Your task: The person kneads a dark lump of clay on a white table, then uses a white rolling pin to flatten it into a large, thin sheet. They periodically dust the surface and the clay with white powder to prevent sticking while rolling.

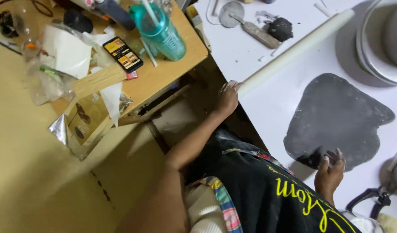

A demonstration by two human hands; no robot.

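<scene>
My left hand (pixel 227 98) grips the near end of a long white rolling pin (pixel 293 49), which lies slantwise across the white work surface (pixel 267 108). A flat, rolled-out sheet of dark grey paste (pixel 340 116) is spread on that surface to the right of the pin. At the sheet's near edge, my right hand (pixel 331 169) rests with its fingertips on the paste, fingers spread and holding nothing. A black apron with yellow lettering (pixel 267 190) fills the foreground.
A small lump of dark paste (pixel 279 28) and a wheel cutter (pixel 239 17) lie at the far end. Round white boards (pixel 379 47) sit top right, a black-handled tool (pixel 371 198) bottom right. The wooden side table (pixel 164 73) holds a teal cup (pixel 161 32), a phone (pixel 123 54) and papers.
</scene>
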